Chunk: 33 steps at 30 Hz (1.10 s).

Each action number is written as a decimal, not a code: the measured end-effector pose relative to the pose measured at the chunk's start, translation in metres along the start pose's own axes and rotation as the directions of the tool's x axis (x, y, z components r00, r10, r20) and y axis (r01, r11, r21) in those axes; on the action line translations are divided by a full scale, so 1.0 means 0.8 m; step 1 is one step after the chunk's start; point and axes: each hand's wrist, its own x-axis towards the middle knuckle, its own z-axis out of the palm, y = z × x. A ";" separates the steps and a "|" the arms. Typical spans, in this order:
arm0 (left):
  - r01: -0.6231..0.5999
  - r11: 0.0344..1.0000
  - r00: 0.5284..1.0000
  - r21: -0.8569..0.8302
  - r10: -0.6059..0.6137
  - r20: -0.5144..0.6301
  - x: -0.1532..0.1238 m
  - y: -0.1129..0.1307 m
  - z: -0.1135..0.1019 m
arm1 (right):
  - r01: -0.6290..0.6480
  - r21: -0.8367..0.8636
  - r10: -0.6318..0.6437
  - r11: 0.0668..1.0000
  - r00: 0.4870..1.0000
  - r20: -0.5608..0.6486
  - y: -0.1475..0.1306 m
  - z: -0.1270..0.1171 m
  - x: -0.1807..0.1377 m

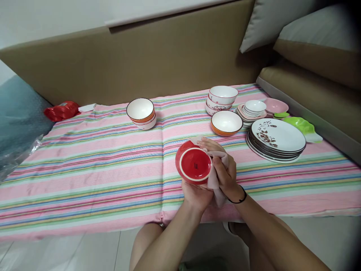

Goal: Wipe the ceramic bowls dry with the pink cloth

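My left hand (196, 195) grips a red bowl (194, 164) from below, its red underside with a white foot ring turned toward me. Pressed against the bowl's right side is a pale pink cloth (216, 180), which my right hand (224, 167) holds with fingers closed round it. A black band circles my right wrist. Both hands hover over the near edge of a striped pink mat (98, 177).
Stacked orange-and-white bowls (141, 113) sit at the mat's back left. An orange bowl (226, 122), stacked white bowls (222, 98), small saucers (254, 109), a pink dish (275, 106), a plate stack (276, 139) and a green dish (300, 126) crowd the right. A red packet (61, 110) lies far left.
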 end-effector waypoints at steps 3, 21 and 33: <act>-0.011 1.000 1.000 0.022 0.011 0.012 -0.003 0.000 0.006 | 0.007 -0.030 -0.006 1.000 1.000 0.026 0.000 -0.002 0.000; -0.192 0.978 0.968 0.076 0.177 0.176 0.011 0.029 0.006 | -0.285 -0.009 0.285 0.958 0.957 -0.057 0.031 0.008 -0.006; -0.309 0.919 0.947 0.243 0.273 0.172 0.008 0.053 0.008 | 0.072 -0.318 -0.013 0.945 0.983 0.181 0.024 0.008 -0.006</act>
